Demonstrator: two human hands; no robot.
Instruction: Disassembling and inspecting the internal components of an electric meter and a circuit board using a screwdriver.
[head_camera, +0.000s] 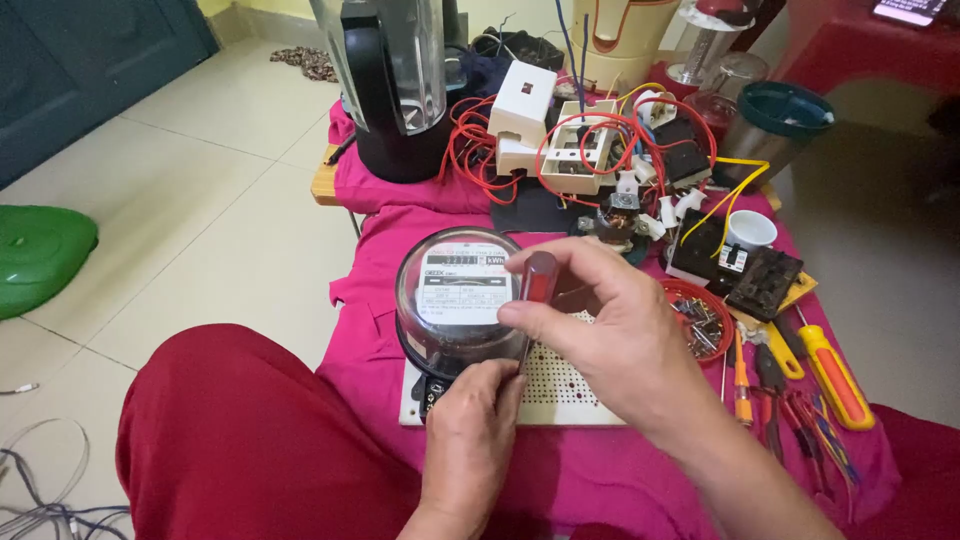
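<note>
A black blender jug (395, 90) stands beyond the grips; red wires (478, 150) tangle beside it. An orange-handled screwdriver (838, 378) lies right of them, a green lid (40, 255) far left.

meter dome (455, 290) – glossy clear plastic | screwdriver handle (539, 277) – shiny red plastic | cloth (400, 215) – matt pink

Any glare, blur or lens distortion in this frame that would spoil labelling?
Head view: soft, even light, faint shadows; mild glare on the meter's clear dome; right hand and screwdriver handle slightly soft; wide-angle stretch at the edges.
</note>
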